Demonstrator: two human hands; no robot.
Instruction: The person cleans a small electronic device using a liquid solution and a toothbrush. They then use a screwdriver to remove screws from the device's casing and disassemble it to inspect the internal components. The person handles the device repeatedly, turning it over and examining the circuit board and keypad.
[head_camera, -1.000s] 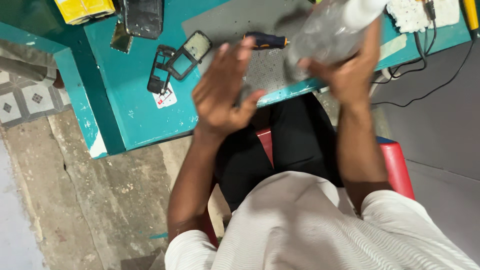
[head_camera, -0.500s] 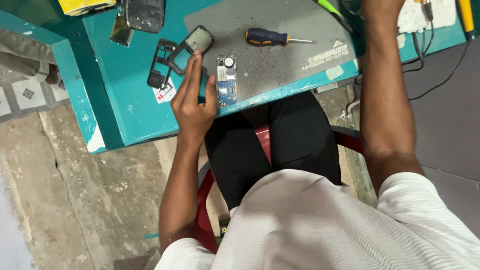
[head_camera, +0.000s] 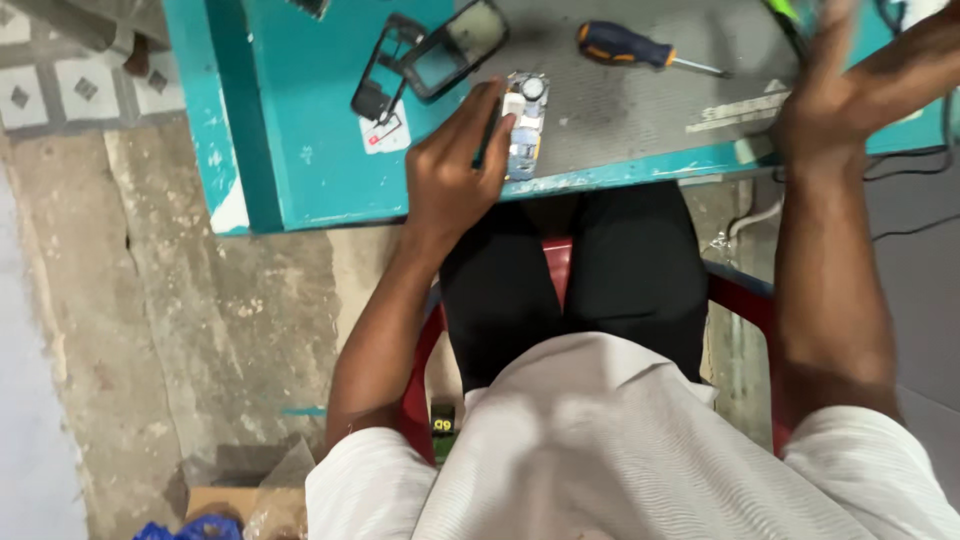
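the person wears a white short-sleeved shirt (head_camera: 600, 450) with a fine ribbed weave, its sleeves ending above the elbows and leaving both forearms bare. dark black trousers (head_camera: 580, 280) cover the legs below the shirt's hem. the left hand (head_camera: 455, 175) and right hand (head_camera: 830, 100) are bare, with no gloves, rings or watch to be seen.

i sit on a red chair (head_camera: 738, 296) at a teal table (head_camera: 300, 120) at twelve o'clock, grey mat (head_camera: 640, 110) on top. cracked concrete floor (head_camera: 200, 320) at nine o'clock; patterned tiles (head_camera: 60, 90) at ten.
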